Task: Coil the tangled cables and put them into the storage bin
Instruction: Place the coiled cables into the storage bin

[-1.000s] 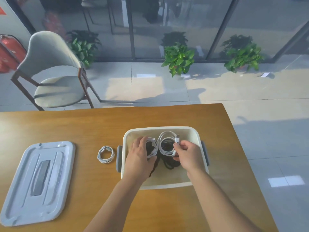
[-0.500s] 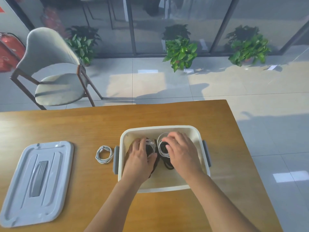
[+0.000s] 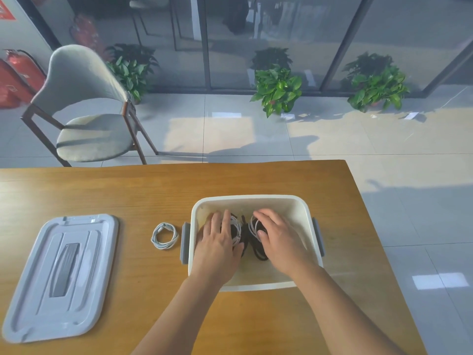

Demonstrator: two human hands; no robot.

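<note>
Cream bin (image 3: 304, 208), white coil (image 3: 164, 236)

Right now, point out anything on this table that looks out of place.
One coiled white cable lies on the table left of the bin, while both hands press the other cables inside. The lid lies off, further left.

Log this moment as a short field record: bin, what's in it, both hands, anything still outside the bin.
bin: white storage bin with grey side handles, open, on the wooden table
contents: white and black coiled cables, side by side
left hand: left hand flat, pressing on the left coils
right hand: right hand flat, pressing on the right coils
outside bin: one coiled white cable on the table, left of the bin
lid: grey lid lying further left on the table
</note>
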